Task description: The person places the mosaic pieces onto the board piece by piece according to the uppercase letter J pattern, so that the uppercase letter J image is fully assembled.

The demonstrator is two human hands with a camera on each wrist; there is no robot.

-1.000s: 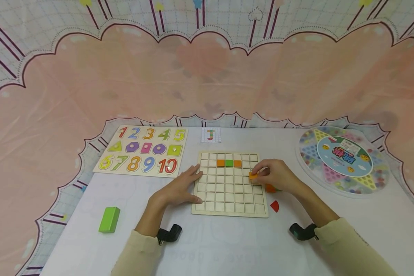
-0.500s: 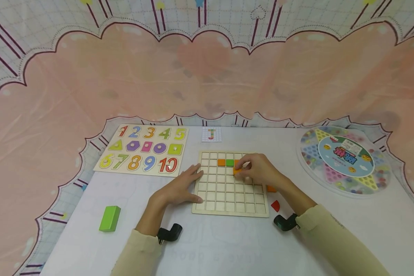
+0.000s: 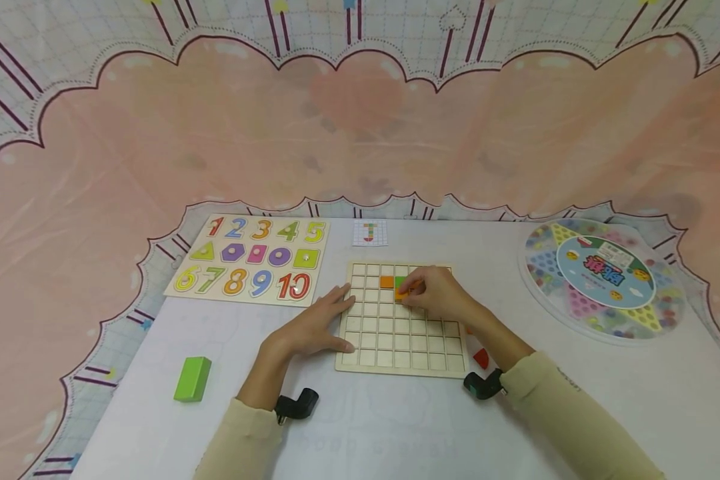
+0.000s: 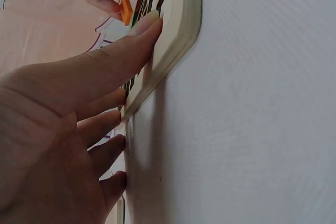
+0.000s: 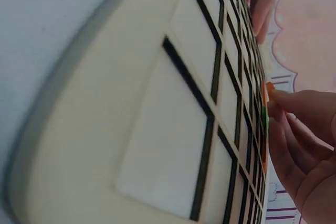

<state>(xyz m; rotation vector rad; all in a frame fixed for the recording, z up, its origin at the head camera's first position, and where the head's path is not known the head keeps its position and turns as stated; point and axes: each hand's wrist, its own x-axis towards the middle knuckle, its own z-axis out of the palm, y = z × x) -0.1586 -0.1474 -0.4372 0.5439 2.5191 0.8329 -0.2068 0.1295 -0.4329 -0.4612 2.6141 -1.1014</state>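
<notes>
A wooden grid board (image 3: 384, 341) lies flat on the white table. My left hand (image 3: 309, 327) rests along its left edge, fingers extended and thumb (image 4: 139, 30) on the rim. Between thumb and fingertips, my right hand (image 3: 441, 292) pinches an orange square tile (image 4: 125, 12), held over the cell just below the green tile (image 3: 399, 281). Left of the green tile, another orange tile (image 3: 387, 282) sits in the grid. The orange tile on the green one's right is mostly hidden behind my right fingers.
A number-and-shape puzzle board (image 3: 216, 252) lies back left, beside a small card with a J pattern (image 3: 369, 233). A round game box (image 3: 603, 283) stands back right. A green block (image 3: 193, 379) lies front left; a red wedge piece (image 3: 481, 359) is by my right wrist.
My right hand has carried the orange tile leftward from the board's right side to below the green tile. My left hand has stayed on the board's edge.
</notes>
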